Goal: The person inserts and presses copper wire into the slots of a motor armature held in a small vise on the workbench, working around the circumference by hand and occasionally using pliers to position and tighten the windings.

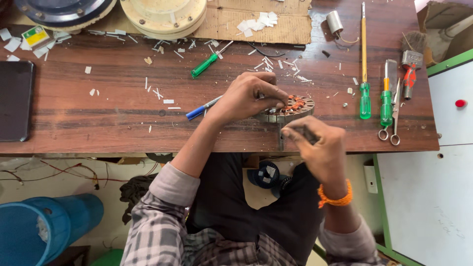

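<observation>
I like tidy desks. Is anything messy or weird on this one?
Yes. Small white scraps lie scattered over the wooden table, and more sit piled on the cardboard sheet. The left hand presses the round stator, which sits at the table's front edge, beside the right hand.

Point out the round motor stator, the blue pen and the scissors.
motor stator [290, 109]: head view, on the copper windings at its top face.
blue pen [196, 113]: head view, on the blue barrel left of the left hand [249, 96].
scissors [392, 120]: head view, on the shanks above the finger loops.
</observation>
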